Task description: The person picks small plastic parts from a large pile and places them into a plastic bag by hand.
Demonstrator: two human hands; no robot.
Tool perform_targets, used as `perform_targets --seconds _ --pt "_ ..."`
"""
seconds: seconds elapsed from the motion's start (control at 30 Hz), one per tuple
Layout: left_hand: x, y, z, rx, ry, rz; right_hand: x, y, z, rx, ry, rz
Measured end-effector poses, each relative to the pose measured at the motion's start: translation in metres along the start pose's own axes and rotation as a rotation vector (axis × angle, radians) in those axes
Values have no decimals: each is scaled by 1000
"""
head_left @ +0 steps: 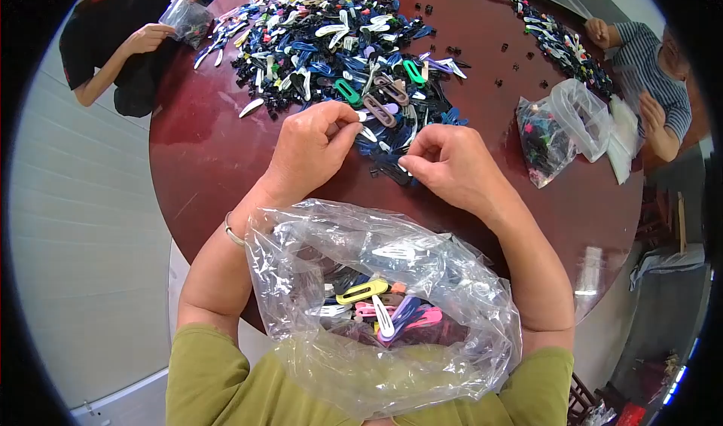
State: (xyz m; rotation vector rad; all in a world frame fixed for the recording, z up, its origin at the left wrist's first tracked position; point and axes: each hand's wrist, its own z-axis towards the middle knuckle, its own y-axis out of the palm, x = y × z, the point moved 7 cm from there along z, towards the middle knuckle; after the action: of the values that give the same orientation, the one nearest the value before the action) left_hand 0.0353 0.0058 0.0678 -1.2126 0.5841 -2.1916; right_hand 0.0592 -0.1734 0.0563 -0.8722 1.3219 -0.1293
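Both my hands work at the near edge of a large heap of snap hair clips [316, 45] in black, blue, white and other colours. My left hand [312, 147] is closed in a pinch, with a white hair clip [363, 116] at its fingertips. Beside it, my right hand [452, 162] pinches at the dark clips; a small white clip end [403, 167] shows under the thumb. Grey and green clips lie just beyond the fingers. Close to my body, an open clear plastic bag [286, 298] holds mixed clips, including a yellow clip [361, 291] on top.
The heap lies on a round dark red table [218, 170]. At the upper left a person's hands hold a small filled bag [187, 21]. On the right sit another person, a second clip pile [565, 45], a filled bag [546, 143] and several scattered small black clips.
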Motion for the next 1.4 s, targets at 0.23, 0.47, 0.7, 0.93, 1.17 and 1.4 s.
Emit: perform_targets --seconds 0.23,0.47,0.7,0.93,1.17,1.4 --pt "1 -1 -4 -263 -115 225 -9 -25 -3 41 -3 451" --pt "12 6 -10 -435 -160 370 -94 -42 -58 -190 -312 496" --pt "8 23 -14 -271 -57 497 -37 -28 -17 26 -155 -27" --pt "2 24 -15 -275 -70 481 -25 16 -15 42 -225 -500" --pt "5 17 -13 -296 -65 420 -13 3 -8 27 -95 -315" --pt "3 18 -14 -314 -81 436 1 -8 0 54 -38 -20"
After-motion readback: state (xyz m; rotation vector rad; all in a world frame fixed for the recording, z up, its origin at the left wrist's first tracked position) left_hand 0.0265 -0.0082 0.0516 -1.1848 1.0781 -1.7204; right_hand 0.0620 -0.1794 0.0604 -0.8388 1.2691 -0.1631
